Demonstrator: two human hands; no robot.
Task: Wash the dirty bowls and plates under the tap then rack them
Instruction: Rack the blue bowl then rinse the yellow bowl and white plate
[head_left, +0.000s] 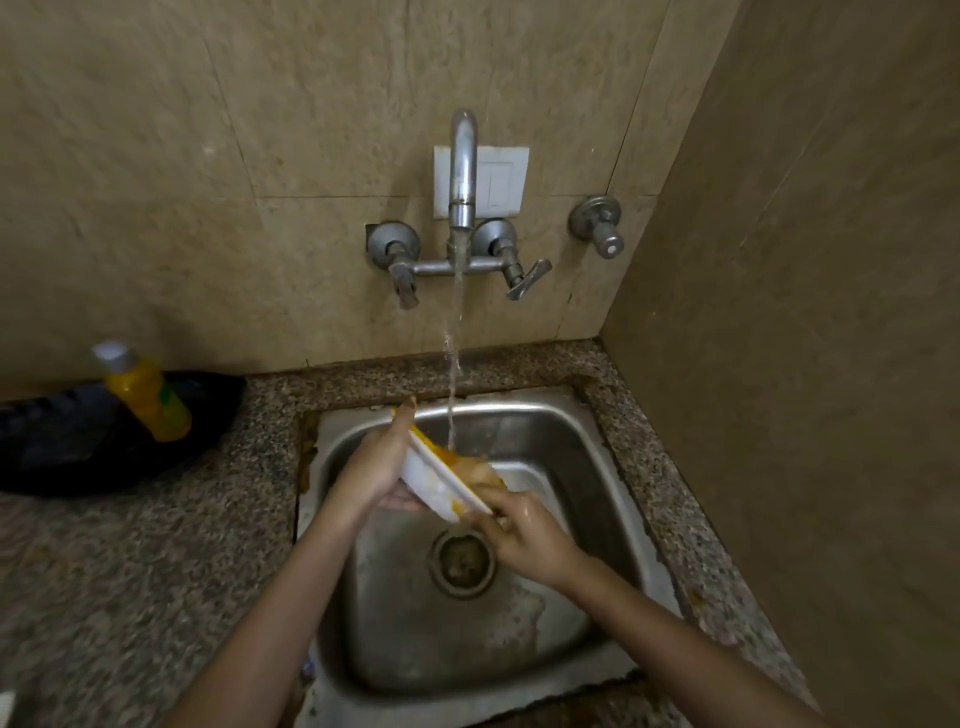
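A white plate (435, 480) smeared with yellow-orange food is held tilted on edge over the steel sink (587, 457). My left hand (375, 462) grips its back and upper rim. My right hand (519, 530) holds the lower rim, fingers on the dirty face. Water runs from the wall tap (462, 171) and lands on the plate's upper face. The plate's front side is mostly hidden from me.
The sink drain (461, 562) lies below the hands. A yellow bottle with a white cap (148, 395) stands in a black pan (78, 447) on the speckled granite counter (130, 561) at left. Tiled walls close in behind and at right. A separate valve (597, 223) sticks out right of the tap.
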